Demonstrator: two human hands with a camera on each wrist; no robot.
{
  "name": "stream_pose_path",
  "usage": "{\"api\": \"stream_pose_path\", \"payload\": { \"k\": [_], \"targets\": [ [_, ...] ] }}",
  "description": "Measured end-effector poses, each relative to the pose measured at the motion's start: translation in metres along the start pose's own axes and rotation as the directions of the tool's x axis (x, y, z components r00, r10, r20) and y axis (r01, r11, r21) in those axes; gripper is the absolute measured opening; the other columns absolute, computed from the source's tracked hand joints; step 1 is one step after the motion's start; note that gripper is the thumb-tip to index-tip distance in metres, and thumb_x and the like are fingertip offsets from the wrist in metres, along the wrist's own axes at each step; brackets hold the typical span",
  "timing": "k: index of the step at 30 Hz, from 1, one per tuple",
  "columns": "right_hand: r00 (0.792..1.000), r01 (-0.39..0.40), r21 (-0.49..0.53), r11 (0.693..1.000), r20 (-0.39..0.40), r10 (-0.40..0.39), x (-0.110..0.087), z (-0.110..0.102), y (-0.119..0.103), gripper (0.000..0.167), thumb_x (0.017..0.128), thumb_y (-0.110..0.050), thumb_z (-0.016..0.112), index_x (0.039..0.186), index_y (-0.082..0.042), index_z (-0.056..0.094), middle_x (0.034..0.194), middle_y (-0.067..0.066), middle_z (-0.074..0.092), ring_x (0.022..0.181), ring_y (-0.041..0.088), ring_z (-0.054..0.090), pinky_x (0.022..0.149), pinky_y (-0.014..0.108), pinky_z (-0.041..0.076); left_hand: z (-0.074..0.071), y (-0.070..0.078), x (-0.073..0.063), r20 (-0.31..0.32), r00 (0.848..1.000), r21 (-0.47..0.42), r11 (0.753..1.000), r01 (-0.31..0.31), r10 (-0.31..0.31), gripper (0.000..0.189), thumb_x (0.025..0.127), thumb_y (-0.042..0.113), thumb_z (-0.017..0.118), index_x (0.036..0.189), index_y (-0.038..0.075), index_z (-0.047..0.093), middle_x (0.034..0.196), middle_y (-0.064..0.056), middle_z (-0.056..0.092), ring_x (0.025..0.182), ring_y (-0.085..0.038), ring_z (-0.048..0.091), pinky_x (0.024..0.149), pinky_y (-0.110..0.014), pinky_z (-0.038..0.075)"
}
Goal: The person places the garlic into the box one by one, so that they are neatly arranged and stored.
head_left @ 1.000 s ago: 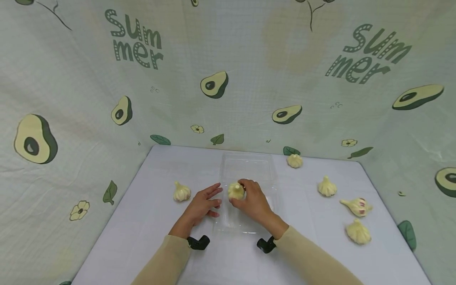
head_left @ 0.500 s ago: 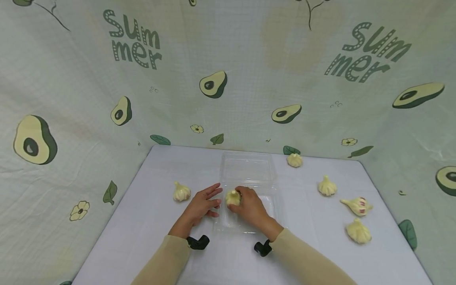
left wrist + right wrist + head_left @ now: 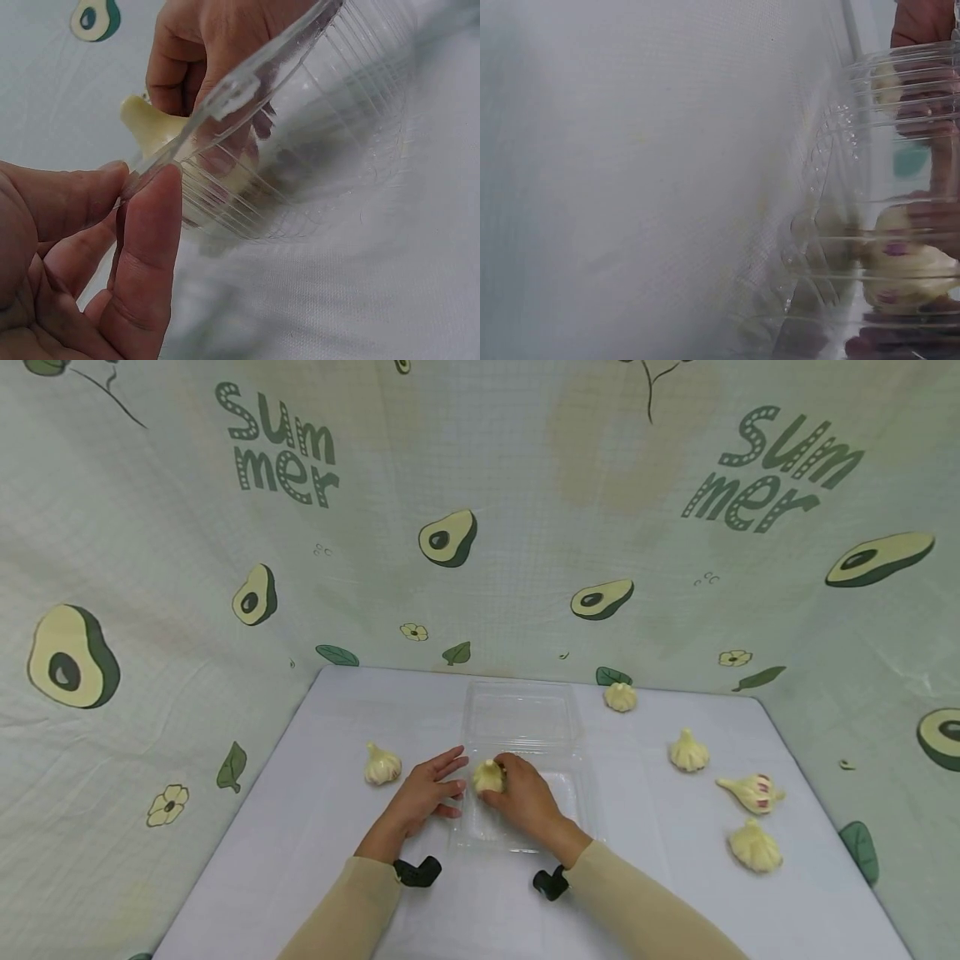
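Observation:
A clear plastic clamshell container (image 3: 566, 846) lies with its lid folded back in the head view. Inside its near tray, at the left side, my right hand (image 3: 531, 795) grips a pale garlic bulb (image 3: 488, 775) with the stem pointing up. My left hand (image 3: 423, 789) is at the tray's left edge; the left wrist view shows its thumb and a finger pinching the container's rim (image 3: 232, 94). Through the ribbed wall (image 3: 825, 255) in the right wrist view, purple marks show on the garlic bulb (image 3: 900, 274). Part of the right hand's fingers is blurred by the plastic.
One garlic bulb (image 3: 383, 765) lies left of the left hand. Toward the right are more bulbs: one at the back (image 3: 620, 697), another (image 3: 687, 752) nearer, a purple-streaked bulb (image 3: 753, 794) and a pale bulb (image 3: 754, 847). Printed cloth (image 3: 517, 468) hangs around the white table (image 3: 330, 727).
My right hand has moved the garlic bulb slightly left and nearer to me, toward the tray's left side. The left hand has stayed at the rim.

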State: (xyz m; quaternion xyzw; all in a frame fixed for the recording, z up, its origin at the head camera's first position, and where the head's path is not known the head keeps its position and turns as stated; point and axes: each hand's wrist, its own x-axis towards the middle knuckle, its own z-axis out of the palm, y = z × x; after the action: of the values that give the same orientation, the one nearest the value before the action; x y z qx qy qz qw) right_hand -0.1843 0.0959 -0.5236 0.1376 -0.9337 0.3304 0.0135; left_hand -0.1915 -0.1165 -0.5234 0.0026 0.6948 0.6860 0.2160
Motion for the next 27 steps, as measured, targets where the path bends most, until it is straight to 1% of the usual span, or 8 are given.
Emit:
{"api": "stream_pose_path", "payload": {
  "k": [6, 12, 15, 23, 25, 27],
  "targets": [
    [1.000, -0.020, -0.002, 1.000, -0.001, 0.020, 0.0021, -0.0004, -0.0001, 0.054, 0.087, -0.026, 0.087, 0.129, 0.000, 0.065, 0.116, 0.014, 0.072, 0.101, 0.027, 0.066, 0.087, 0.046, 0.057, 0.0002, -0.0007, -0.0002, -0.002, 1.000, -0.004, 1.000, -0.003, 0.003, 0.069, 0.102, 0.004, 0.066, 0.164, 0.016, 0.039, 0.164, -0.015, 0.046, 0.087, -0.015, 0.062, 0.062, -0.027, 0.062],
    [1.000, -0.015, -0.035, 0.999, -0.011, 0.014, 0.0025, -0.0008, -0.0005, 0.056, 0.087, -0.028, 0.088, 0.129, 0.001, 0.067, 0.121, 0.016, 0.070, 0.108, 0.031, 0.067, 0.093, 0.049, 0.058, 0.0006, -0.0004, -0.0008, -0.007, 1.000, -0.008, 1.000, -0.002, 0.002, 0.069, 0.102, 0.004, 0.066, 0.164, 0.016, 0.039, 0.164, -0.014, 0.046, 0.087, -0.015, 0.062, 0.062, -0.027, 0.062],
    [1.000, -0.018, -0.022, 1.000, -0.008, 0.018, 0.0018, -0.0014, -0.0010, 0.057, 0.087, -0.029, 0.088, 0.130, 0.001, 0.066, 0.123, 0.017, 0.068, 0.110, 0.031, 0.066, 0.095, 0.050, 0.057, 0.0006, 0.0001, -0.0010, -0.006, 1.000, -0.011, 1.000, -0.003, 0.003, 0.069, 0.102, 0.003, 0.066, 0.165, 0.016, 0.039, 0.164, -0.015, 0.046, 0.087, -0.015, 0.062, 0.062, -0.027, 0.062],
    [1.000, -0.026, 0.011, 1.000, 0.005, 0.026, -0.0002, -0.0044, -0.0020, 0.057, 0.087, -0.030, 0.088, 0.128, 0.002, 0.065, 0.121, 0.015, 0.067, 0.101, 0.026, 0.064, 0.089, 0.047, 0.057, -0.0005, -0.0009, -0.0011, 0.004, 1.000, -0.010, 1.000, -0.013, 0.013, 0.069, 0.103, 0.004, 0.066, 0.165, 0.015, 0.038, 0.165, -0.015, 0.045, 0.087, -0.015, 0.062, 0.063, -0.027, 0.062],
    [1.000, -0.031, 0.014, 0.999, 0.003, 0.031, -0.0010, -0.0047, -0.0028, 0.057, 0.087, -0.030, 0.088, 0.128, 0.002, 0.065, 0.121, 0.016, 0.067, 0.101, 0.026, 0.064, 0.089, 0.048, 0.057, -0.0003, -0.0013, -0.0009, 0.006, 1.000, -0.008, 1.000, -0.011, 0.011, 0.069, 0.103, 0.004, 0.065, 0.165, 0.015, 0.038, 0.165, -0.015, 0.045, 0.087, -0.015, 0.061, 0.063, -0.027, 0.062],
    [0.999, -0.041, 0.015, 0.999, 0.004, 0.041, -0.0017, -0.0053, -0.0036, 0.059, 0.087, -0.031, 0.088, 0.129, 0.002, 0.065, 0.122, 0.016, 0.067, 0.105, 0.028, 0.065, 0.091, 0.048, 0.057, 0.0001, -0.0012, -0.0010, 0.004, 1.000, -0.006, 1.000, -0.009, 0.009, 0.069, 0.103, 0.004, 0.066, 0.165, 0.016, 0.038, 0.165, -0.015, 0.045, 0.088, -0.015, 0.061, 0.063, -0.027, 0.062]
  ]
}}
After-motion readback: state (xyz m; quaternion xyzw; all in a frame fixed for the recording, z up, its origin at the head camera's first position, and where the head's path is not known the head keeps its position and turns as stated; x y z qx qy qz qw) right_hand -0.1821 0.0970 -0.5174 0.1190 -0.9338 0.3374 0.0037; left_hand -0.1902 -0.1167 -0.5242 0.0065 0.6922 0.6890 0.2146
